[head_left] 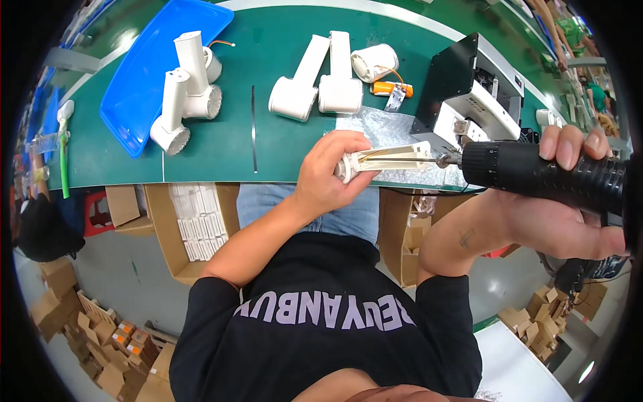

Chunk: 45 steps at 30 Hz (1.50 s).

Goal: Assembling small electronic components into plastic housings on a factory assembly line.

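My left hand (333,171) grips one end of an open white plastic housing (395,158), long and narrow, with a thin yellow wire inside. In my right hand (559,214) is a black electric screwdriver (536,166), held level. Its long metal bit (450,161) points left and reaches along the housing; whether the tip touches a screw cannot be seen. Beyond my left hand stand two white handled units with round heads (293,99), a white round part (375,63) and an orange battery (391,89) with wires. A silvery sheet (375,124) lies beneath the housing.
A black and white box-shaped machine (472,94) stands at the right. On the left, two more white units (175,107) rest by a blue tray (127,107). Below the green table's (228,157) near edge, a cardboard box (161,231) holds white parts. A person (50,221) is at far left.
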Tool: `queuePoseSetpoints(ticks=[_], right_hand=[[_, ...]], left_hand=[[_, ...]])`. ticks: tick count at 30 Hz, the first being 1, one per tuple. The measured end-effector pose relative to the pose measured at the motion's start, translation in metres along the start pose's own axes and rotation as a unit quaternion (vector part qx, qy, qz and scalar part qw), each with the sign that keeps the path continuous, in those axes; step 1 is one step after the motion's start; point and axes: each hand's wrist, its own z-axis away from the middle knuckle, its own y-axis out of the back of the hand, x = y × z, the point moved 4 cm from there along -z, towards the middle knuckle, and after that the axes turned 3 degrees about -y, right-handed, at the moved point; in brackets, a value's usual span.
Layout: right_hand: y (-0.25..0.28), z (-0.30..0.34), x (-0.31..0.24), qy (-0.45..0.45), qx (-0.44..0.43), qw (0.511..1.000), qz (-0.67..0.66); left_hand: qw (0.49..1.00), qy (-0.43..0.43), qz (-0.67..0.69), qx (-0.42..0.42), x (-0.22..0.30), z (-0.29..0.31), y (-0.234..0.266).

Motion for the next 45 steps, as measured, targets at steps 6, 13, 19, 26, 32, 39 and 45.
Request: queuePoseSetpoints(ticks=[6, 13, 19, 26, 32, 39, 45], right_hand=[[0.001, 0.005, 0.014, -0.028, -0.007, 0.999, -0.017], [0.002, 0.01, 0.026, -0.06, -0.009, 0.998, -0.036], [0.009, 0.012, 0.014, -0.042, 0.019, 0.999, -0.009], [0.009, 0.013, 0.019, -0.067, -0.027, 0.992, 0.102], [0.046, -0.033, -0.076, 0.067, -0.027, 0.987, 0.146], [0.07, -0.066, -0.029, 0.169, -0.001, 0.89, 0.423], [0.079, -0.033, -0.024, -0.031, 0.052, 0.936, 0.347]], left_hand=[[1.0, -0.004, 0.005, 0.004, 0.0, 0.0, 0.001], [1.0, -0.003, 0.007, 0.017, -0.001, 0.0, 0.002], [1.0, -0.011, 0.013, 0.014, 0.0, -0.006, -0.001], [1.0, 0.001, -0.021, 0.013, -0.004, 0.001, 0.004], [1.0, 0.014, -0.018, 0.007, 0.006, -0.009, 0.003], [0.999, -0.005, -0.034, -0.014, 0.009, -0.014, -0.002], [0.998, -0.001, -0.067, 0.001, 0.005, -0.013, -0.001]])
